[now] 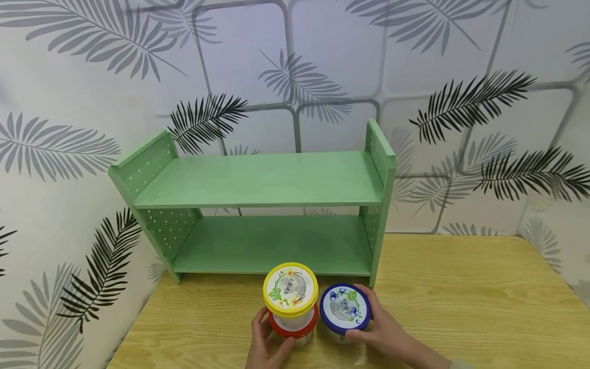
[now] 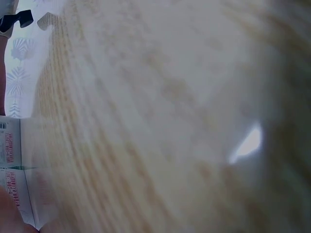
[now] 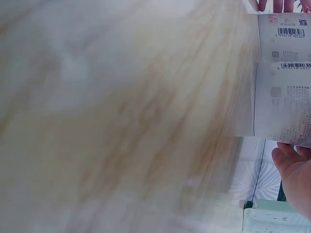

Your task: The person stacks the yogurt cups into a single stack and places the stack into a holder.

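Observation:
A white tub with a yellow lid point(image 1: 291, 289) is stacked on another tub with a red lid point(image 1: 304, 332), in front of the shelf. My left hand point(image 1: 266, 344) grips the lower, red-lidded tub from the left, thumb at the front and fingers curled around its side. Just right of the stack stands a tub with a blue lid point(image 1: 344, 309). My right hand point(image 1: 387, 330) holds that one from the right, between thumb and fingers. In the right wrist view, printed white tub sides point(image 3: 282, 102) with barcodes appear beside my right hand point(image 3: 296, 174).
A green two-tier shelf point(image 1: 258, 179) with perforated side panels stands behind the tubs, against a leaf-patterned wall point(image 1: 332, 61). The wood-grain table point(image 1: 461, 297) extends to the right.

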The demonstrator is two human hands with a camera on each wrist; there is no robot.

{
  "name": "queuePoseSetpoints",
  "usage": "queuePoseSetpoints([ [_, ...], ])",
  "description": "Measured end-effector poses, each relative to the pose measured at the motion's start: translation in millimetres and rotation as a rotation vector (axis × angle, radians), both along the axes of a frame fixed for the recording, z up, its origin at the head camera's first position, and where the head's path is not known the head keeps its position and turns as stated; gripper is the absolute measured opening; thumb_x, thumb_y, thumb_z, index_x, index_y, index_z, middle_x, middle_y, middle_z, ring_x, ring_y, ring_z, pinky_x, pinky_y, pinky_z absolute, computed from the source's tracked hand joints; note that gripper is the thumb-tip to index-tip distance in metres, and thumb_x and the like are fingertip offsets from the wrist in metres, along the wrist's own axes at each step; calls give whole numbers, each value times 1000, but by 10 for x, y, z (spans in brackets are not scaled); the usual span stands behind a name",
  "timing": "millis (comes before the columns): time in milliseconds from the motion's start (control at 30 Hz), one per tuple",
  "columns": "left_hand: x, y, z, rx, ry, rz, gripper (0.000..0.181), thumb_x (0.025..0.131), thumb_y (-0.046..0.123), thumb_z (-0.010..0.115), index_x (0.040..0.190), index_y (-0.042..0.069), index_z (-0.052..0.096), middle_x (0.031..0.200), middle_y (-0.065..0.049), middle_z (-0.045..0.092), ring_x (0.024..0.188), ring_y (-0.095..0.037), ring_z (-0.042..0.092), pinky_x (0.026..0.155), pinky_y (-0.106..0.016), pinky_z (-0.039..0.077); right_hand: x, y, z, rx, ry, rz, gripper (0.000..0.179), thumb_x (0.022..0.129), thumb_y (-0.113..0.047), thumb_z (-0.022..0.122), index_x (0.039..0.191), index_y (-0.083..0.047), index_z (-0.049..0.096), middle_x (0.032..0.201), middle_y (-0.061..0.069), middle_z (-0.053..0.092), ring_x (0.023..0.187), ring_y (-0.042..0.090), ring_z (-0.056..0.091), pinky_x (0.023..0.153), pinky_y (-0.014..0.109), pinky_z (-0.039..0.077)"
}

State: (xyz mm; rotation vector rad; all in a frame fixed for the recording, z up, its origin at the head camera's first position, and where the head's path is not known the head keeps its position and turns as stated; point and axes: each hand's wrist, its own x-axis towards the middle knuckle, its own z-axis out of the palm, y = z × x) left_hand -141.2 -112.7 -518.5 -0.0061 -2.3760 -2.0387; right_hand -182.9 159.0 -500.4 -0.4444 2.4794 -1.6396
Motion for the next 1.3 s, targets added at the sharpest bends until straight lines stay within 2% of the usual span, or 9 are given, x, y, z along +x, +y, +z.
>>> queuePoseSetpoints([
  [400, 1, -3, -7, 0, 22, -7, 84, 88, 22, 74, 144, 2, 16, 140, -34, 37, 130, -51, 35, 102, -66, 32, 18, 62, 54, 56, -47, -80, 95, 75, -29, 85, 146, -11, 24, 138, 21, 47, 124, 40, 47, 102, 61, 36],
  [533, 5, -2, -3, 5, 24, -19, 84, 88, 24, 74, 145, 2, 15, 140, -34, 36, 130, -51, 35, 103, -66, 31, 28, 86, 80, 52, -33, -91, 94, 76, -29, 84, 146, -12, 24, 139, 22, 46, 126, 41, 46, 102, 60, 36],
  [767, -7, -11, -33, 11, 85, -20, 81, 89, 21, 72, 144, -1, 16, 138, -34, 39, 128, -50, 37, 104, -65, 30, 34, 132, 129, -7, 63, -61, 89, 78, -22, 83, 145, -10, 26, 137, 23, 46, 124, 40, 46, 100, 57, 37],
  [1033, 2, -13, -31, 18, 74, -22, 82, 89, 20, 73, 144, 0, 16, 138, -34, 39, 129, -50, 37, 104, -65, 31, 40, 214, 269, -29, 144, -75, 88, 78, -17, 83, 145, -8, 27, 136, 22, 46, 122, 39, 48, 96, 55, 42],
  [1200, -2, -4, -42, 9, 101, -19, 81, 89, 20, 72, 143, -1, 16, 137, -34, 40, 128, -51, 38, 103, -65, 32, 19, 258, 380, -53, 222, -73, 87, 77, -12, 81, 145, -7, 27, 137, 24, 44, 122, 43, 47, 94, 59, 43],
  [1300, -4, 1, -42, 8, 108, -17, 80, 89, 19, 72, 143, -1, 16, 136, -35, 40, 127, -51, 38, 102, -65, 33, -2, 284, 457, -66, 273, -68, 86, 77, -9, 80, 145, -6, 27, 137, 24, 45, 119, 40, 49, 91, 51, 47],
])
